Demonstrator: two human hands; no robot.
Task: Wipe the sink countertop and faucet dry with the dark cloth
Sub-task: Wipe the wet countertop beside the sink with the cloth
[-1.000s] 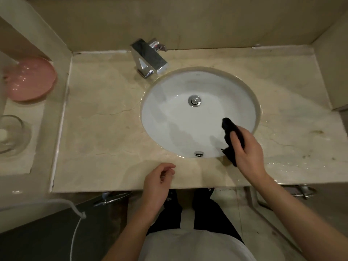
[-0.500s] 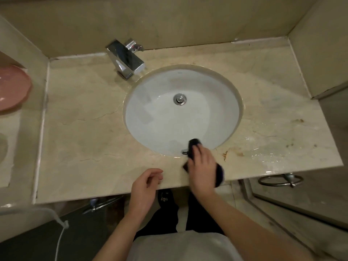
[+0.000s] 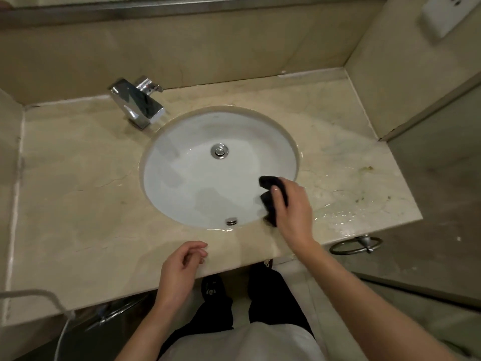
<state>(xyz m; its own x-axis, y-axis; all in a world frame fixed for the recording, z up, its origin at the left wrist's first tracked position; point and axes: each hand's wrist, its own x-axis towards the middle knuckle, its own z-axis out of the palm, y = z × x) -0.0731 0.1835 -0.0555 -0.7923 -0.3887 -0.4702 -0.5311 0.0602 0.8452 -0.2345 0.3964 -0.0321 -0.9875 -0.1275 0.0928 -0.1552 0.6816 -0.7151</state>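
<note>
Gripping the bunched dark cloth [image 3: 272, 198] in my right hand [image 3: 292, 207], I pressed it at the basin's rim. It seemed soft and light. My left hand [image 3: 182, 267] hung loosely curled, empty, above the wet bench [image 3: 78, 204].

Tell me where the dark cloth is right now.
In the head view, the dark cloth is gripped in the right hand at the near-right rim of the sink basin, just right of the overflow hole.

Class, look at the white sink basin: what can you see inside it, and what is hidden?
Inside the basin: a chrome drain stopper and an overflow hole. The right hand holds the dark cloth over its right edge, covering the rim there.
</note>
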